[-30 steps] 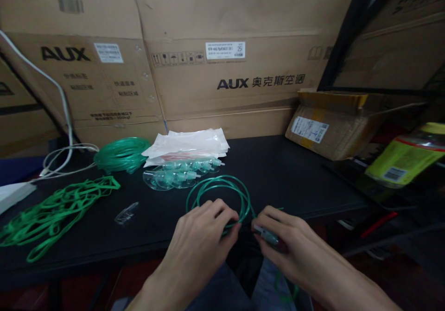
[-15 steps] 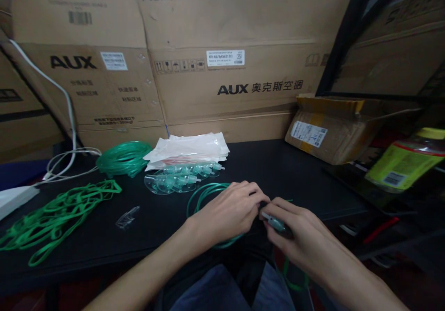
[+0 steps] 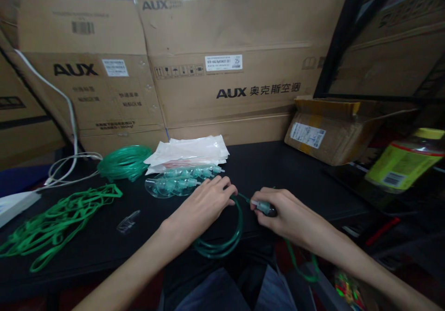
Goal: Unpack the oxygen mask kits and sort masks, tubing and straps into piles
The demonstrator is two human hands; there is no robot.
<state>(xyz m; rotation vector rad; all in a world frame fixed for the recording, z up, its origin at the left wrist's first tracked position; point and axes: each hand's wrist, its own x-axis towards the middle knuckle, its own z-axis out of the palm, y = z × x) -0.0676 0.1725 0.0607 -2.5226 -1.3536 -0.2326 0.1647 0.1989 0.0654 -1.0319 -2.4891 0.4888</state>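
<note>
My left hand [image 3: 201,206] is closed around a coil of green tubing [image 3: 222,241] that lies at the front edge of the black table [image 3: 278,172]. My right hand [image 3: 281,211] pinches the tubing's grey-green connector end [image 3: 263,206] between thumb and fingers. A short stretch of tube runs between the two hands. More tubing hangs in a loop [image 3: 302,267] below my right wrist, off the table. Just beyond my left hand lie clear masks with green fittings [image 3: 177,181].
A stack of white plastic bags [image 3: 189,151], a coil of green tubing [image 3: 123,162], green elastic straps [image 3: 59,223] and a small clear clip [image 3: 128,221] lie on the table. Cardboard boxes [image 3: 225,65] stand behind. A tilted parcel [image 3: 333,130] and a yellow-labelled bottle [image 3: 403,162] are at right.
Both hands moved forward over the table. The coil shifted from beyond my hands to the table edge under my left hand, and the connector went forward with my right hand.
</note>
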